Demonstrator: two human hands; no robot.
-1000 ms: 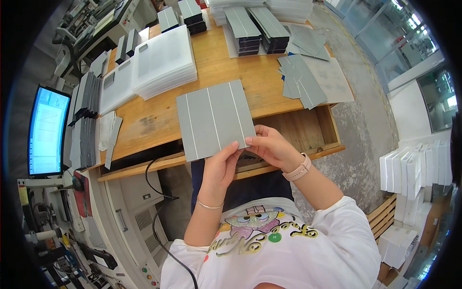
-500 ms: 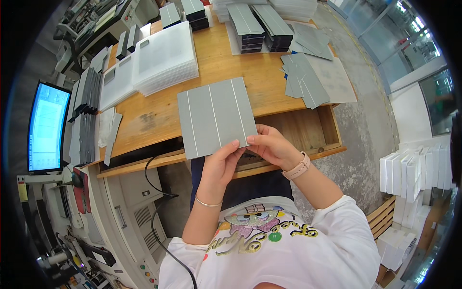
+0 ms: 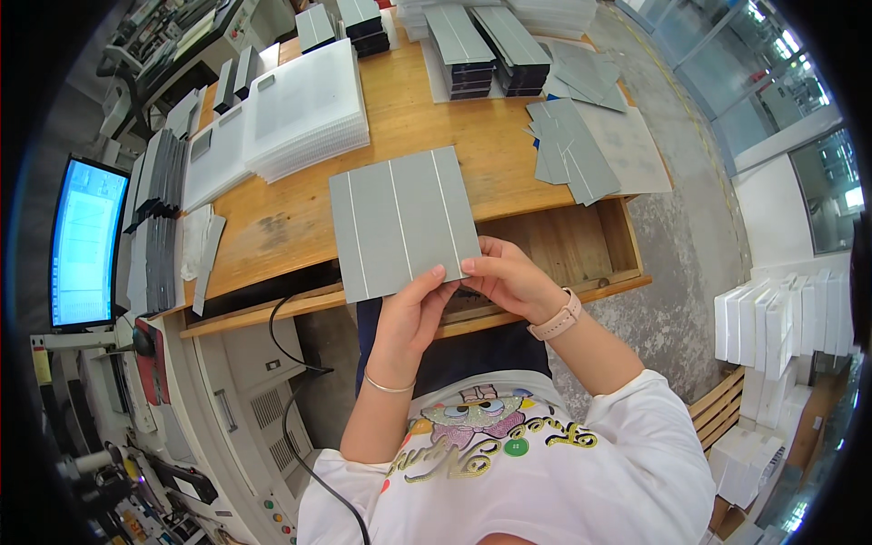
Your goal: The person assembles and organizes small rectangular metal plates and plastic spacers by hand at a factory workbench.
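Observation:
A thin grey square solar cell (image 3: 386, 222) with three pale parallel lines is held out over the front edge of the table. My left hand (image 3: 413, 311) is closed on its near edge, thumb on top and fingers underneath. Close beside it, my right hand (image 3: 510, 280) pinches the same edge near the right corner, thumb on the upper face. The cell's underside and the fingertips below it are hidden.
The wooden table (image 3: 263, 232) has an open drawer (image 3: 581, 241) at its right front. Stacked translucent sheets (image 3: 304, 109) stand far left; stacks of grey strips (image 3: 459, 41) stand at the back. Loose grey pieces (image 3: 577, 154) lie right. A monitor (image 3: 89, 241) and black cable (image 3: 286, 427) are left.
The whole view has shifted very slightly to the left. Both hands keep the same hold on the solar cell, which has barely moved.

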